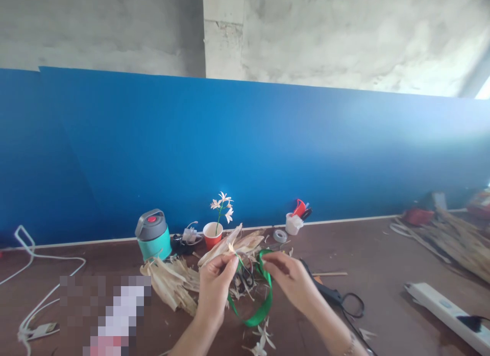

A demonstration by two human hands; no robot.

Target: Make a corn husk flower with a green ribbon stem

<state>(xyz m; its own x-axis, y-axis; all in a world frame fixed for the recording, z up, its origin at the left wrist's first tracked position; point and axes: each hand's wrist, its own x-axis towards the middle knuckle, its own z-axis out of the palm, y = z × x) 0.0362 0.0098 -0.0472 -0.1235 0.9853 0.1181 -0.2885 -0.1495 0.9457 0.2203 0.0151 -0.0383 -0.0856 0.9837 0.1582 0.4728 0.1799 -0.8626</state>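
Room: one bare grey wall [344,40], with one blue partition [229,142] standing in front of it along the back of the desk [367,254]. Desk brown, one surface, cluttered mainly at centre and both ends.

Husks: one pile at centre [176,282], partly behind the left hand; one pile at far right [463,244].

Hands: two. Left hand [214,282]: grip narrow, thumb and fingers pinching one flower [231,247] just above the centre pile. Right hand [289,274]: grip narrow, pinching one green ribbon [264,310], which hangs in a loop between the two hands.

Power strip [446,310]: one, white, right side, one black plug in it. White cable [49,300]: at left. Black tool [329,295]: one, beside the right forearm.

Containers: four noted. Teal jar [153,241], grey lid on, contents hidden. Red bowl [419,216], far right, contents unclear. Red cup [213,238], holding one upright green stem with several white blossoms. White cup [294,224], holding one red item and some dark ones, too small to name.

Small items: one tape roll [280,236], near the white cup; at least two loose blossoms [263,335] below the ribbon loop.
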